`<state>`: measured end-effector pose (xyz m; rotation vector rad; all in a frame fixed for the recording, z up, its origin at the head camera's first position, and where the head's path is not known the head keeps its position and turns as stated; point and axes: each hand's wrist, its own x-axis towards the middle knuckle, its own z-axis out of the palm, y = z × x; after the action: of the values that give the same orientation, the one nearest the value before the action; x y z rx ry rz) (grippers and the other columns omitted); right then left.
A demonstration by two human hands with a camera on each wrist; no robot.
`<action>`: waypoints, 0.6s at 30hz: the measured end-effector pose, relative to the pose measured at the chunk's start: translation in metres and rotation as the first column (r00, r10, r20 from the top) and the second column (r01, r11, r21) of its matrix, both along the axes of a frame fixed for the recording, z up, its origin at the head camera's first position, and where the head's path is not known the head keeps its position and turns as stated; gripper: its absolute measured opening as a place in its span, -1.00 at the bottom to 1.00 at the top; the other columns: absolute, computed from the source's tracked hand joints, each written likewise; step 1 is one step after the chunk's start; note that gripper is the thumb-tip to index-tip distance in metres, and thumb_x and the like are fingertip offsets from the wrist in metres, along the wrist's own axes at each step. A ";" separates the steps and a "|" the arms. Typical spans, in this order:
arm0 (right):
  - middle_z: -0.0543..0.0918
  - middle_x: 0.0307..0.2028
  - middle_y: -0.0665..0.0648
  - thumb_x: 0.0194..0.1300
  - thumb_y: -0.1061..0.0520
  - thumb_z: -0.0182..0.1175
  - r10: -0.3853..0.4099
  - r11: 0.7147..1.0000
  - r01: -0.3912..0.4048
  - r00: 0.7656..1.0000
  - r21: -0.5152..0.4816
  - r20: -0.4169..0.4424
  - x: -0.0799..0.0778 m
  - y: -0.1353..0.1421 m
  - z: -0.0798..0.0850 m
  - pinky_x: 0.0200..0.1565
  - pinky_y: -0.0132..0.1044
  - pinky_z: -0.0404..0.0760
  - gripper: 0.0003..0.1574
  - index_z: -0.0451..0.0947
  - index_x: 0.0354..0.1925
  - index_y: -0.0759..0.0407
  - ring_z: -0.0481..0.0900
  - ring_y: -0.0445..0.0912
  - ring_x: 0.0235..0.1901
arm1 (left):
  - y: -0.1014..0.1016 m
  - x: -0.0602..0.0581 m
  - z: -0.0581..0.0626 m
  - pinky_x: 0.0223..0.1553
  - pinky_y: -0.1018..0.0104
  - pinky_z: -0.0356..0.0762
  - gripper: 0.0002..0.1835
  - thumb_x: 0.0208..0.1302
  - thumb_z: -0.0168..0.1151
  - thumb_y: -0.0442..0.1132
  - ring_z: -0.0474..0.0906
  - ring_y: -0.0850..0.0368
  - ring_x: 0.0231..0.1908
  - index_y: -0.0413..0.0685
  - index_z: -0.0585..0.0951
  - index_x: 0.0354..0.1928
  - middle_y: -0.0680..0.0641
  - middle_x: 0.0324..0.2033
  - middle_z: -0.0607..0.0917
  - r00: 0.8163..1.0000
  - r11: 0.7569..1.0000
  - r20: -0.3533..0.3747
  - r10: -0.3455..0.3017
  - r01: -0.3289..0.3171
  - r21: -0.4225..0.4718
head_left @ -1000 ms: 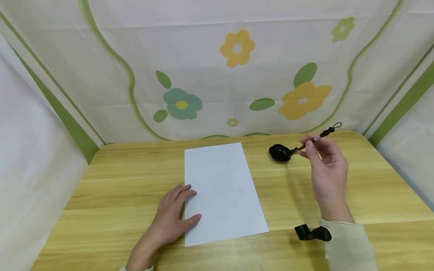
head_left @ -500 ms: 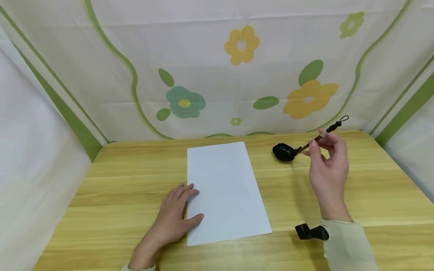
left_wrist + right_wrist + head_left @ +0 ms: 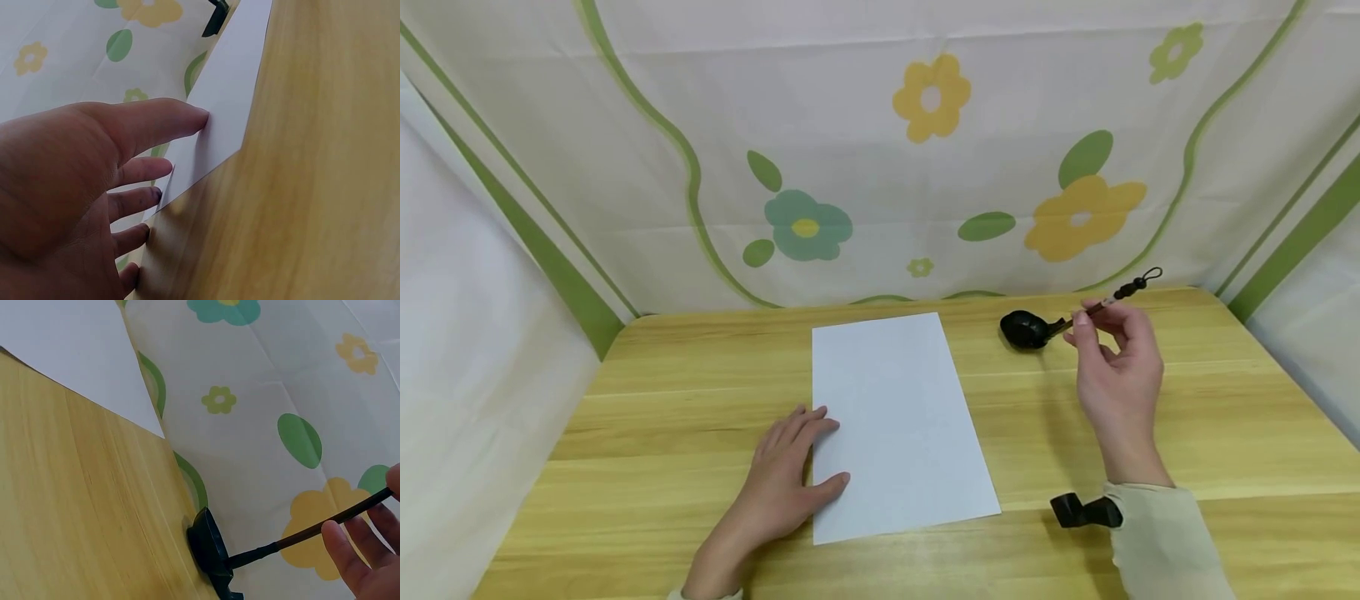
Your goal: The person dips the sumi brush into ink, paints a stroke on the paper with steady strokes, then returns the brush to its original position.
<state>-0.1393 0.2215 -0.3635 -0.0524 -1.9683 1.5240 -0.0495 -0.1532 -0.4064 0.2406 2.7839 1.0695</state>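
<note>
A white sheet of paper (image 3: 902, 425) lies on the wood-grain table. Thumb and fingertips of my left hand (image 3: 786, 479) rest along the sheet's left edge, spread apart; the left wrist view shows the thumb (image 3: 178, 119) on the paper. Right of the sheet, my right hand (image 3: 1120, 375) pinches the dark handle of a writing brush (image 3: 1129, 288) (image 3: 306, 534) with a hanging loop at its end. The brush slants down into a small black ink dish (image 3: 1022, 331) (image 3: 209, 544), its tip hidden inside.
A short black angular object (image 3: 1084, 510) sits beside the right sleeve, partly covered by it. The table (image 3: 662, 400) ends at the back against a white cloth (image 3: 865, 150) printed with flowers, and similar cloth hangs at both sides.
The right hand raised the brush's upper end slightly, then lowered it again. The ink dish stays where it was. My left hand and the paper hold still; the head view shifts a little.
</note>
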 end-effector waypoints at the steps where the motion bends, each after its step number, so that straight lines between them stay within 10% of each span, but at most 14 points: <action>1: 0.65 -0.01 -0.11 0.61 0.23 0.18 0.005 1.000 -0.005 1.000 -0.011 -0.001 0.000 0.000 0.000 -0.03 -0.52 0.76 -0.75 0.58 0.16 0.28 0.70 -0.21 0.00 | 0.000 0.000 0.000 0.67 -0.41 -0.18 -0.37 0.36 0.49 0.00 0.03 -0.29 0.70 0.06 0.54 0.41 -0.10 0.62 0.37 1.000 1.000 0.002 0.000 0.000 0.002; 18: 0.67 -0.07 0.05 0.56 0.30 0.22 0.102 0.984 -0.110 0.993 -0.140 -0.066 0.000 0.001 0.005 -0.20 -0.45 0.80 -0.77 0.63 0.11 0.32 0.74 -0.13 -0.04 | -0.001 0.000 -0.001 0.67 -0.39 -0.17 -0.37 0.35 0.49 0.00 0.04 -0.29 0.70 0.08 0.54 0.41 -0.08 0.62 0.38 1.000 1.000 -0.002 0.002 -0.002 0.003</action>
<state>-0.1388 0.2225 -0.3585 0.0368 -1.8392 1.7146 -0.0494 -0.1540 -0.4075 0.2399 2.7850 1.0744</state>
